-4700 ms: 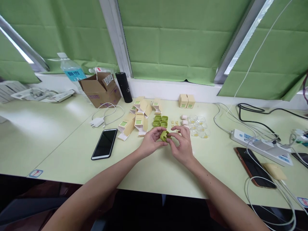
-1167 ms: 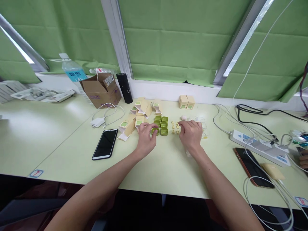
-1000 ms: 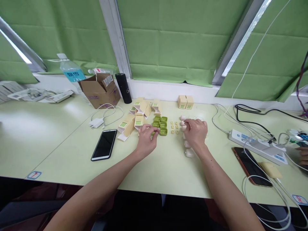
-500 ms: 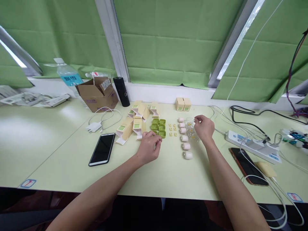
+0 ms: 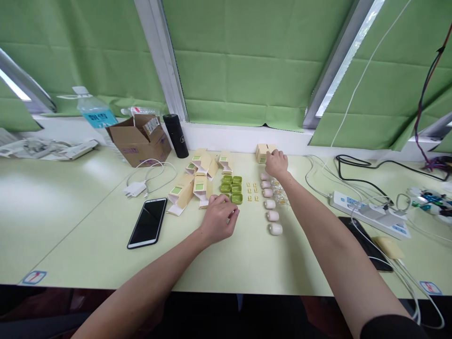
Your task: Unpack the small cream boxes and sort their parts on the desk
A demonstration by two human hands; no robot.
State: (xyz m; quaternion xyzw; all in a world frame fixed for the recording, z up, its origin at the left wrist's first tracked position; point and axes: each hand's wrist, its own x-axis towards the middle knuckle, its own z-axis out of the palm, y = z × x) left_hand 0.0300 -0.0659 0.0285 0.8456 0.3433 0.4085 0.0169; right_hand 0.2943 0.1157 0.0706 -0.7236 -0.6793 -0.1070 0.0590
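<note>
My left hand (image 5: 219, 220) is loosely closed, thumb near the bent index finger, with nothing visible between them. It rests over the table at the front of several small green square trays (image 5: 237, 198), partly covering the nearest. My right hand (image 5: 277, 164) reaches to the back, fingers curled, against or just in front of two cream boxes (image 5: 262, 150); what its fingertips touch is hidden. Below it runs a column of pale pink cylindrical pieces (image 5: 272, 216). Clear plastic pieces (image 5: 281, 195) lie beside them, partly under my right forearm. Small yellow parts (image 5: 249, 191) sit in two columns between trays and cylinders.
Open cream cartons (image 5: 181, 190) lie left of the trays. Farther left are a phone (image 5: 147, 223), a charger (image 5: 134, 189), a cardboard box (image 5: 144, 146) and a black flask (image 5: 175, 135). On the right, a power strip (image 5: 370, 214) and another phone (image 5: 365, 242) lie among cables.
My right hand has moved back and left, from the clear plastic pieces to the cream boxes, covering part of them. My left hand has stayed nearly in place. The view has shifted slightly.
</note>
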